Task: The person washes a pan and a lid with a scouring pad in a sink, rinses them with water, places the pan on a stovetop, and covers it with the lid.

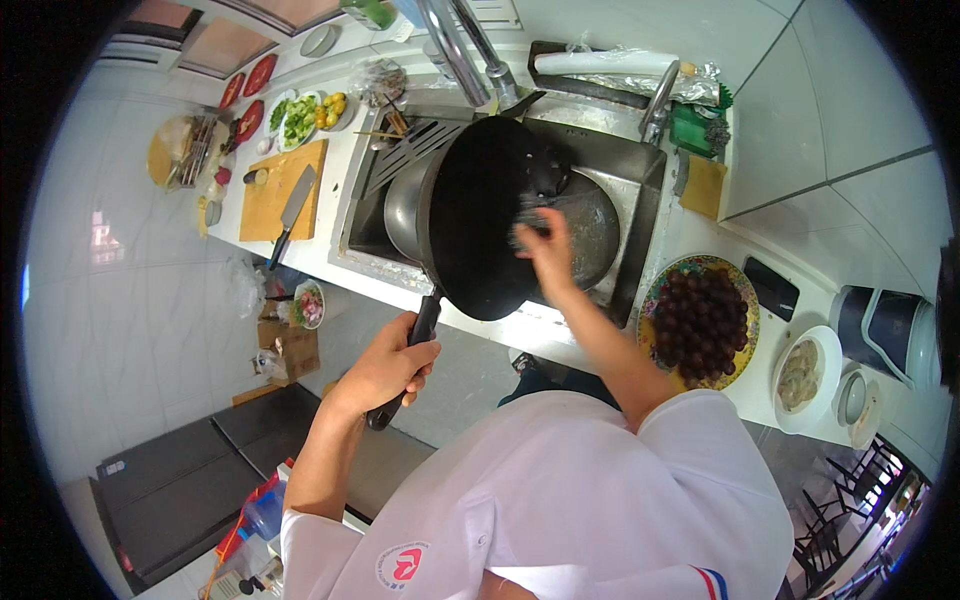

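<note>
A large black wok (pixel 480 217) is held tilted over the stainless-steel sink (pixel 651 187). My left hand (pixel 394 360) grips its black handle (pixel 426 319). With my right hand (pixel 549 251) I hold a metal scouring pad (pixel 531 225) against the inside of the wok, near its right side. A round metal surface (pixel 596 225), wet-looking, lies in the sink beneath the wok and is partly hidden by it. Part of another rounded metal vessel (pixel 405 210) shows at the wok's left. The chrome faucet (pixel 457 60) rises behind the wok.
To the left, a kitchen knife (pixel 298 199) rests on a wooden cutting board (pixel 255 210), its handle past the counter edge. A patterned plate (pixel 646 330) of grapes stands right of the sink, near a smartphone (pixel 771 289) and a white bowl (pixel 825 367). A yellow sponge cloth (pixel 705 187) lies behind.
</note>
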`<state>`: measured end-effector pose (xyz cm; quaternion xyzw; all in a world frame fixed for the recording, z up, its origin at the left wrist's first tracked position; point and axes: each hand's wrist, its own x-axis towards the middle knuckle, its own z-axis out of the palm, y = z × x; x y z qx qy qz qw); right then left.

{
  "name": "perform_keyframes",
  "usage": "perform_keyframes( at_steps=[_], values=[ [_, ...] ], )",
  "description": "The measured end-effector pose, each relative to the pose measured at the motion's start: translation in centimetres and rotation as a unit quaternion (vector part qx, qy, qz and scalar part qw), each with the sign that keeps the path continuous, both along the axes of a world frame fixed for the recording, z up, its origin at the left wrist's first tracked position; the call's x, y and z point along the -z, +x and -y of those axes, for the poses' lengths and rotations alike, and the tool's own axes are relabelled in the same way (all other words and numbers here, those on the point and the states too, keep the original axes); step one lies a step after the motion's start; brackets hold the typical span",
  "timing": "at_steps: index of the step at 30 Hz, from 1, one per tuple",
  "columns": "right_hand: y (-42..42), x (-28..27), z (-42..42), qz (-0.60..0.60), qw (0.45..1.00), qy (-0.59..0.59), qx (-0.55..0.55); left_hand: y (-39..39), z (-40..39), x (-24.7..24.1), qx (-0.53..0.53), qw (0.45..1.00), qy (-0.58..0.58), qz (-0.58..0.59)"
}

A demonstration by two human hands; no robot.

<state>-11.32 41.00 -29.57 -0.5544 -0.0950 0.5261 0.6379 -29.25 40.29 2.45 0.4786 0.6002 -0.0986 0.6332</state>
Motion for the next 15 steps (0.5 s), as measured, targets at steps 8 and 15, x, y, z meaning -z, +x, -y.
perform_keyframes(
  at_steps=[8,15],
  values=[
    [-1.9,-3.0,-10.2,0.032,0.971,0.226,0.077,0.4,0.9,0.1,0.019,0.999,-0.013,-0.023],
    [2.7,2.9,-4.5,0.364,0.843,-0.358,0.170,0.2,1.6,0.0,-0.025,0.999,-0.032,-0.011]
  ],
)
